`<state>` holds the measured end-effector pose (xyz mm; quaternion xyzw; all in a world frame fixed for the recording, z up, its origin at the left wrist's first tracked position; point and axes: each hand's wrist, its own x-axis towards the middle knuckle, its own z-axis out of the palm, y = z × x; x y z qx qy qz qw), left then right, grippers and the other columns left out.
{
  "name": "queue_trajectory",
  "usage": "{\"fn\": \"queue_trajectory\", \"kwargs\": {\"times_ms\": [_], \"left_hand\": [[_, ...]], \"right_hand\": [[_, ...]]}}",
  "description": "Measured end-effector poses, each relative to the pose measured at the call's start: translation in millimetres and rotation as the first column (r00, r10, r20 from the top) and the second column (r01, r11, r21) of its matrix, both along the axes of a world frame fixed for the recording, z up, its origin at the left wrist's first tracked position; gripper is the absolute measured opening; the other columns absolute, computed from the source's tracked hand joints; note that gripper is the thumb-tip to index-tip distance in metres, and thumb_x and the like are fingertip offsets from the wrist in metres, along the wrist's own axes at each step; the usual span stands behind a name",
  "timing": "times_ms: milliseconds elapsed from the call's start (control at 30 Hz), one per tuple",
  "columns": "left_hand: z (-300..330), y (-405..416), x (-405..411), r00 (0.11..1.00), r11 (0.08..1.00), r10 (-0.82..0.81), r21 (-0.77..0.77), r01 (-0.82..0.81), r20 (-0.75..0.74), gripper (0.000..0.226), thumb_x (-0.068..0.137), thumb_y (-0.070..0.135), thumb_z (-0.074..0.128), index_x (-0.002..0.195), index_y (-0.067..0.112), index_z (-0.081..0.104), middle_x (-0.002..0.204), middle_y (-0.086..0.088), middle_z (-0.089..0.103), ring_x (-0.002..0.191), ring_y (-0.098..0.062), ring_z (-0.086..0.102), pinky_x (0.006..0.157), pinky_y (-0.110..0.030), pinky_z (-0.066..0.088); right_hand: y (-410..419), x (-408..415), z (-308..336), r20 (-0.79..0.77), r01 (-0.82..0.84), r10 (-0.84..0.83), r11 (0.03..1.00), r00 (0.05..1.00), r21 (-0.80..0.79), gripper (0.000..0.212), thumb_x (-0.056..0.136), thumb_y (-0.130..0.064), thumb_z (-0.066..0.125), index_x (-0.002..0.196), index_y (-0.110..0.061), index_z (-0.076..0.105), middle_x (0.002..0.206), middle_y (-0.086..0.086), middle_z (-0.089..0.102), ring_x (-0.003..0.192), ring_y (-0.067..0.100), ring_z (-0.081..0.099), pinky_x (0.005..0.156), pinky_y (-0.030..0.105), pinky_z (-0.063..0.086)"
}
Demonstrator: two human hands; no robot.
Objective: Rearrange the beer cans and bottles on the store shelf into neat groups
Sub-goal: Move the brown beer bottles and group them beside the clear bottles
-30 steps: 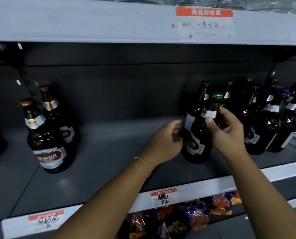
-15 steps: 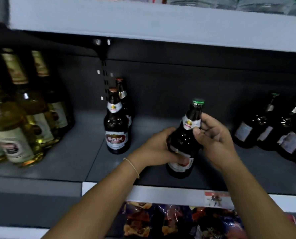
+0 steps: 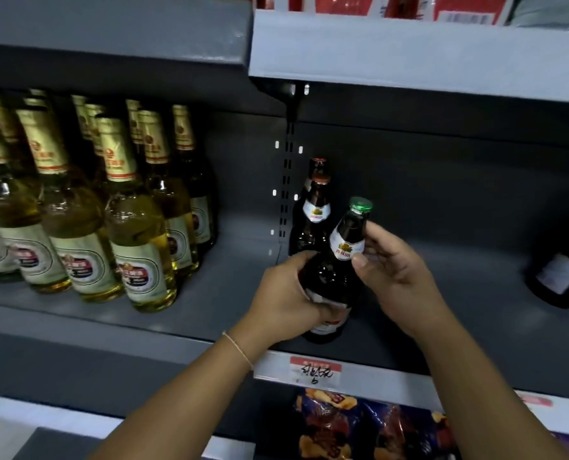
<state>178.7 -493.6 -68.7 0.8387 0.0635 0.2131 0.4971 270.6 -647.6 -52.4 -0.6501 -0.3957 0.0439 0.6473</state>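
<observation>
Dark bottle w/ green cap (image 3: 337, 260) sits mid frame, a bit right of centre, tilted so its top leans to the right. Left hand (image 3: 286, 300) is wrapped round its fat lower part, fingers curled on the glass. Right hand (image 3: 396, 277) pinches the neck, thumb on the white neck label. Bottle's bottom is at the front edge of the grey shelf (image 3: 210, 303); can't tell if it's touching the shelf.

Just behind it stand two more dark bottles w/ brown caps (image 3: 316, 210), upright, one behind the other. Left side of the frame has a big bunch of yellow bottles w/ gold tops (image 3: 133, 227), standing close together. Far right edge shows another dark bottle (image 3: 558, 277), well apart. Price tag (image 3: 315, 370) is stuck on the shelf edge below the hands. Snack bags (image 3: 359, 426) sit on the shelf under that, lower middle.
</observation>
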Motion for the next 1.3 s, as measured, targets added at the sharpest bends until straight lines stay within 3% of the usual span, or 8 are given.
{"fn": "queue_trajectory", "kwargs": {"times_ms": [200,300,467,600,767,967,1167,1300], "left_hand": [[-11,21,-14,0.999,0.999,0.049,0.019,-0.050,0.010,0.080,0.051,0.032,0.094,0.123,0.029,0.058,0.105,0.021,0.068,0.097,0.008,0.062,0.085,-0.010,0.049],[-16,28,-17,0.999,0.999,0.049,0.021,-0.050,0.019,0.081,0.050,0.039,0.093,0.122,0.030,0.056,0.104,0.022,0.068,0.096,0.011,0.061,0.083,-0.008,0.049],[-17,39,-20,0.994,0.992,-0.109,-0.075,0.106,-0.033,0.080,0.057,0.040,0.091,0.126,0.034,0.051,0.110,0.024,0.065,0.103,0.011,0.058,0.087,-0.008,0.046],[-31,52,-27,0.979,0.955,-0.203,-0.224,0.193,-0.020,0.052,0.079,0.038,0.066,0.127,0.030,0.050,0.118,0.016,0.065,0.113,0.002,0.059,0.094,-0.017,0.047],[-46,63,-24,0.975,0.964,-0.220,-0.164,0.211,-0.041,0.052,0.085,0.006,0.070,0.127,0.028,0.049,0.119,0.013,0.064,0.113,0.000,0.060,0.096,-0.015,0.046],[-49,60,-19,0.985,0.975,-0.172,-0.146,0.168,-0.012,0.055,0.077,0.009,0.078,0.126,0.019,0.055,0.113,0.013,0.065,0.103,0.006,0.062,0.088,-0.010,0.047],[-53,58,-18,0.990,0.982,-0.138,-0.129,0.138,0.008,0.054,0.078,0.012,0.078,0.116,0.038,0.050,0.115,0.008,0.064,0.104,0.004,0.060,0.089,-0.011,0.047],[-55,57,-18,0.987,0.976,-0.158,-0.149,0.158,0.014,0.054,0.081,0.011,0.075,0.120,0.036,0.049,0.121,0.002,0.061,0.106,0.001,0.061,0.092,-0.014,0.048]], "right_hand": [[28,-14,-7,0.037,0.088,-0.088,0.996,0.995,0.012,0.047,0.087,-0.015,0.064,0.130,-0.031,0.055,0.115,-0.016,0.070,0.110,0.003,0.064,0.090,0.018,0.050],[35,-19,-9,0.038,0.103,-0.104,0.994,0.994,0.023,0.045,0.092,-0.001,0.060,0.135,-0.016,0.056,0.118,-0.003,0.069,0.110,0.007,0.064,0.092,0.021,0.051],[28,-29,-23,-0.035,0.132,-0.130,0.989,0.991,0.064,0.043,0.092,-0.002,0.056,0.134,-0.010,0.055,0.125,0.001,0.069,0.120,0.013,0.062,0.099,0.025,0.050],[14,-38,-50,-0.139,0.163,-0.160,0.987,0.977,0.009,0.043,0.090,0.004,0.058,0.130,-0.010,0.058,0.120,-0.004,0.070,0.118,0.010,0.062,0.097,0.019,0.050],[7,-37,-66,-0.226,0.075,-0.091,0.994,0.970,-0.080,0.059,0.072,-0.008,0.072,0.129,-0.018,0.058,0.122,-0.001,0.070,0.115,0.012,0.064,0.092,0.022,0.053],[14,-33,-71,-0.207,0.109,-0.124,0.990,0.970,-0.085,0.052,0.084,0.013,0.062,0.127,-0.015,0.056,0.112,-0.010,0.073,0.108,0.004,0.066,0.086,0.014,0.050],[13,-32,-76,-0.204,0.110,-0.121,0.992,0.972,-0.064,0.052,0.083,0.005,0.063,0.129,-0.017,0.054,0.117,-0.011,0.071,0.113,0.005,0.064,0.089,0.015,0.050],[14,-32,-77,-0.206,0.114,-0.119,0.993,0.971,-0.037,0.053,0.077,-0.008,0.066,0.127,-0.018,0.056,0.121,-0.009,0.070,0.113,0.007,0.065,0.090,0.017,0.051]]}}
